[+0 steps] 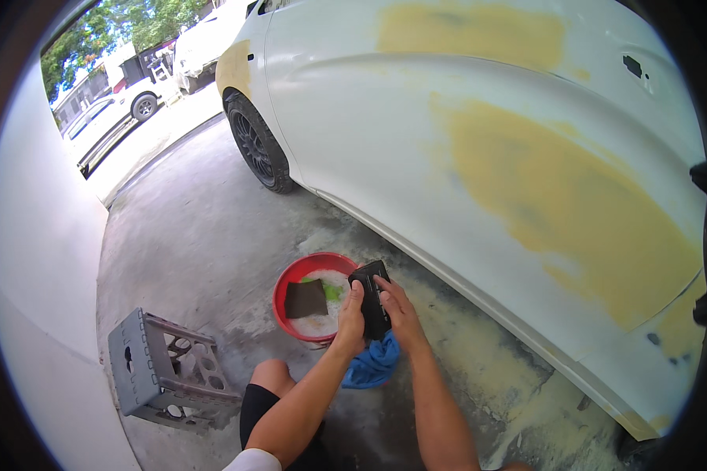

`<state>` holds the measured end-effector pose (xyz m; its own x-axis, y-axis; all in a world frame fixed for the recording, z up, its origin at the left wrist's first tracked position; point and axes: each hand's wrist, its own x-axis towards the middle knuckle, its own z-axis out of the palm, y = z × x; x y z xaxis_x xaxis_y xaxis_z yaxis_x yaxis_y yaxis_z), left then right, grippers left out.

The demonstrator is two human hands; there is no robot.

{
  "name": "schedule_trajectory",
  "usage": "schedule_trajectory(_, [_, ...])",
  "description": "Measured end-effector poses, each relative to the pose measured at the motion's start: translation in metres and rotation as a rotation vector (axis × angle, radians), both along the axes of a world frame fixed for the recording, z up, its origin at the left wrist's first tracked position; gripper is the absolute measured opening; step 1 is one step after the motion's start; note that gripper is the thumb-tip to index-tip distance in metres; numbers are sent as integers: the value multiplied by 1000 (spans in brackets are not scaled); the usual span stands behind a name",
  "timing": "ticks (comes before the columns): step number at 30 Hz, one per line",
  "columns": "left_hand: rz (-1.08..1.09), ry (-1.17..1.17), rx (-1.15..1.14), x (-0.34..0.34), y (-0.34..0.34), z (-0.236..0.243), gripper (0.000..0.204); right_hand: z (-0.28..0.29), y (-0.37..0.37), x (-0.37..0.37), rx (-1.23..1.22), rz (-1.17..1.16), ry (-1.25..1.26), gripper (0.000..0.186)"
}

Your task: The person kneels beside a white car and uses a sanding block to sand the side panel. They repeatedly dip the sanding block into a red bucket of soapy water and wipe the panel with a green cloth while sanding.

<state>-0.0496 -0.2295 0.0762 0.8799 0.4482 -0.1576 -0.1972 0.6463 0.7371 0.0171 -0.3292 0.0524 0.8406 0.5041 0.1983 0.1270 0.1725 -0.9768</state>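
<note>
Both hands grip a black rectangular block (373,272), held upright above the right side of a red basin (281,313). My left hand (350,319) is closed on the block's left side, thumb along its face; my right hand (401,320) holds it from the right, fingers laid on its face. In the basin are foamy pale liquid, a dark square sheet (305,299) and something bright green (331,291). A blue cloth (369,367) lies just below my hands, partly behind my forearms.
A white car (346,118) with yellow filler patches (573,212) runs along the right, its front-left wheel (259,145) on concrete (173,243). A grey plastic step stool (141,365) stands at lower left beside a white wall (39,275). Vehicles (114,114) and trees stand outside.
</note>
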Motion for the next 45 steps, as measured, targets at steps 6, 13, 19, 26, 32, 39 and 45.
schedule_trajectory(6, [-20,4,-186,-2,2,10,58,7,-3,-3,-307,-116,-197,81])
schedule_trajectory(13, [248,129,8,6,7,-5,54,16,-5,-8,-489,-246,-215,100])
schedule_trajectory(19, [485,231,1,-2,63,14,55,16,-10,-6,-331,-318,-118,106])
schedule_trajectory(26, [49,69,75,-19,55,29,33,5,-13,-1,-492,-302,-167,108])
schedule_trajectory(32, [-78,235,347,-1,23,13,27,-8,-11,1,-344,-195,-165,99])
schedule_trajectory(39, [-81,362,684,-9,28,5,31,-19,-10,1,379,-9,259,91])
schedule_trajectory(45, [65,240,791,-14,31,-9,31,-23,-14,0,354,62,271,96])
